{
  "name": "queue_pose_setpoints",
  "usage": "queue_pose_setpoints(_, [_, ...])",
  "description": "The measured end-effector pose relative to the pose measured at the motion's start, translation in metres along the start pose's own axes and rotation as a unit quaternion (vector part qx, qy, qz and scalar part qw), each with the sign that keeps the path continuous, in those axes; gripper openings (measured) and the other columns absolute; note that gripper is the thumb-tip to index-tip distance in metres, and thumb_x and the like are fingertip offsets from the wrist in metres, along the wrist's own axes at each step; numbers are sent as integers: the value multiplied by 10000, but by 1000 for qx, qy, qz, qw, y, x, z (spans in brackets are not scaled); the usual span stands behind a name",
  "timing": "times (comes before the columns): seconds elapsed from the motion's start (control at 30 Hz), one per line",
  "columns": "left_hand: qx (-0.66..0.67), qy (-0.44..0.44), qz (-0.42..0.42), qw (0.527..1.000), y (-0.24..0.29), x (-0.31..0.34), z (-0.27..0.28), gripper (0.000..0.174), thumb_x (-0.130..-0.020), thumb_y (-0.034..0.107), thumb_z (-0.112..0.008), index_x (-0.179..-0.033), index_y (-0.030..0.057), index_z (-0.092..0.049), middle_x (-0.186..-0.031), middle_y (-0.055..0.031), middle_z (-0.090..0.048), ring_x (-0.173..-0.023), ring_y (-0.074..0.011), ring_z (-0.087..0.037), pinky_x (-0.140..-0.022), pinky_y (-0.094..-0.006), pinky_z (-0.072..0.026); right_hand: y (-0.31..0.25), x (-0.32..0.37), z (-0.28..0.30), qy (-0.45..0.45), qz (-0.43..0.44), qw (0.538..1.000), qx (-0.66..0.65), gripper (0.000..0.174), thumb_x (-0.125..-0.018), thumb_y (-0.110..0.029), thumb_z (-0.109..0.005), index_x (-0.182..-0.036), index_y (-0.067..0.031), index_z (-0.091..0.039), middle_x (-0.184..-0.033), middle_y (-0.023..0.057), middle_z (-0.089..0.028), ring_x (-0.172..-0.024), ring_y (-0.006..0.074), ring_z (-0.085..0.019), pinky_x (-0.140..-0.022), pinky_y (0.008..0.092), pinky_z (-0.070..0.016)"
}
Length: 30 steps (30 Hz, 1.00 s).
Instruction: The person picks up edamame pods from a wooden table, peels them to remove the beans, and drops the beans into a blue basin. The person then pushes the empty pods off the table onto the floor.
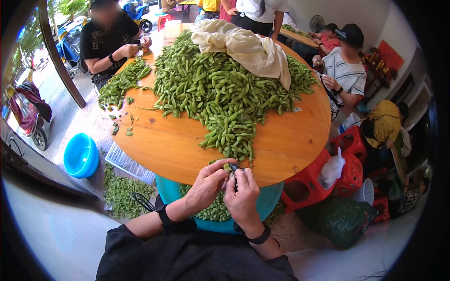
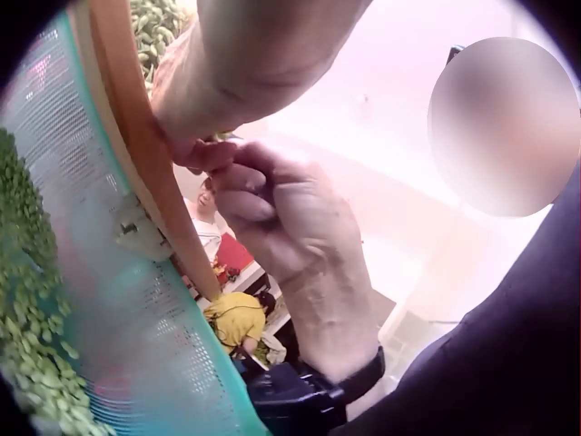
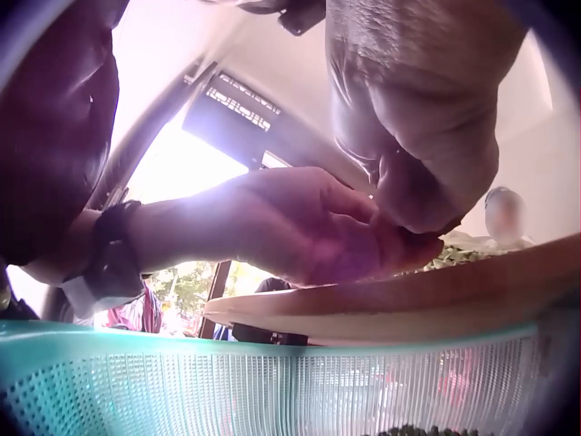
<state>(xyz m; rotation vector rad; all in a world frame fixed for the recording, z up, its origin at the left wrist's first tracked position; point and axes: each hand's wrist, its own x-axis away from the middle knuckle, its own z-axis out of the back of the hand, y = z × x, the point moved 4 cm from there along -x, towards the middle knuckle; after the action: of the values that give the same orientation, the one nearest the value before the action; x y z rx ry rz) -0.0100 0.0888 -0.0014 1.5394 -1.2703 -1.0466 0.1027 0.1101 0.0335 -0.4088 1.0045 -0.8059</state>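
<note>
At the near edge of the round wooden table [image 1: 286, 140], both hands meet in the head view. The left hand [image 1: 206, 187] pinches a green soybean pod [image 1: 228, 166] between thumb and fingers. Fingertips of the right hand [image 1: 243, 199] grip the pod's other end, where a small dark piece shows. The fingers partly cover the pod. Below the hands, a turquoise mesh basket [image 1: 165, 189] holds loose green beans [image 1: 213, 210]. Just beyond the fingers, a large heap of soybean pods [image 1: 220, 89] spreads across the table. In both wrist views the fingertips come together beside the table edge.
A cream cloth [image 1: 243, 44] covers part of the heap. A blue basin [image 1: 81, 155], a white crate [image 1: 129, 163] and scattered pods [image 1: 124, 192] are on the left floor. Red stools [image 1: 307, 182] and a dark green sack [image 1: 335, 220] stand right. Other people sit around the table.
</note>
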Motion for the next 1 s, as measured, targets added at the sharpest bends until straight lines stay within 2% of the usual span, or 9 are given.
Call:
queue_pose_setpoints(0.03, [-162, -22, -108, 981, 6, 2, -2, 295, -980, 51, -455, -1231, 12, -606, -861, 32, -601, -684, -44, -442, -622, -203, -406, -1, 1, 0, 14, 13, 1000, 13, 53, -853, 5, -590, -898, 31, -604, -848, 179, -571, -709, 380, -592, -606, 435, -478])
queue_pose_setpoints(0.07, [-163, -20, -106, 981, 5, 1, -6, 295, -980, 51, -455, -1231, 12, -606, -861, 32, -601, -684, -44, -442, -622, -203, -406, -1, 1, -1, 12, 13, 1000, 11, 53, -853, 5, -590, -898, 31, -604, -848, 179, -571, -709, 380, -592, -606, 435, -478])
queue_pose_setpoints(0.13, [90, 44, 61, 993, -10, 0, -10, 269, -973, 41, -463, -1193, 14, -615, -896, 18, -614, -693, -48, -442, -628, -204, -404, 2, 0, 4, 21, 24, 999, 9, 65, -854, 13, -584, -910, 33, -609, -838, 180, -567, -714, 379, -594, -608, 433, -480])
queue_pose_setpoints(0.27, [208, -2, 111, 972, -23, 2, -7, 245, -1024, 63, -465, -1228, -6, -582, -936, 9, -575, -768, -57, -504, -700, -209, -446, 16, -5, 11, -36, -57, 993, -102, 66, -859, 7, -588, -911, 37, -615, -764, 152, -555, -678, 309, -596, -583, 377, -462])
queue_pose_setpoints(0.4, [123, 27, 116, 985, -16, 5, -11, 300, -1050, 163, -463, -1293, 11, -551, -785, 55, -498, -697, -35, -423, -630, -194, -370, 20, -1, 12, -79, -88, 986, -118, 112, -868, -9, -594, -971, 18, -626, -794, 144, -561, -673, 324, -600, -575, 390, -479])
queue_pose_setpoints(0.7, [29, -3, 57, 998, -1, 6, -7, 353, -981, 71, -404, -1284, 5, -572, -716, 48, -461, -640, -50, -392, -567, -217, -343, 2, -2, 11, -19, 12, 999, -30, 38, -851, 7, -599, -880, 25, -583, -764, 147, -548, -661, 315, -583, -592, 376, -462])
queue_pose_setpoints(0.83, [157, -17, 72, 985, -14, 10, -3, 326, -993, 74, -435, -1264, -21, -590, -785, 13, -557, -700, -74, -480, -655, -227, -423, 35, 0, 28, -60, -86, 986, -130, 56, -914, -35, -564, -880, -7, -598, -670, -7, -501, -565, 65, -489, -492, 246, -380])
queue_pose_setpoints(0.93, [99, -63, 119, 986, 3, 29, 2, 258, -991, 93, -521, -1198, -15, -630, -854, -36, -648, -809, -126, -603, -750, -265, -496, 42, 2, 88, -41, -214, 962, -165, 110, -944, -62, -536, -855, -46, -599, -602, -70, -445, -523, 11, -431, -463, 201, -326])
queue_pose_setpoints(1.0, [-193, -273, 4, 943, 17, 37, 2, 221, -966, 117, -606, -1153, 7, -652, -985, -88, -690, -949, -193, -663, -839, -297, -517, 70, 16, 135, -57, -213, 974, -50, 77, -920, -44, -548, -873, -9, -599, -595, -35, -466, -516, 31, -448, -459, 230, -336])
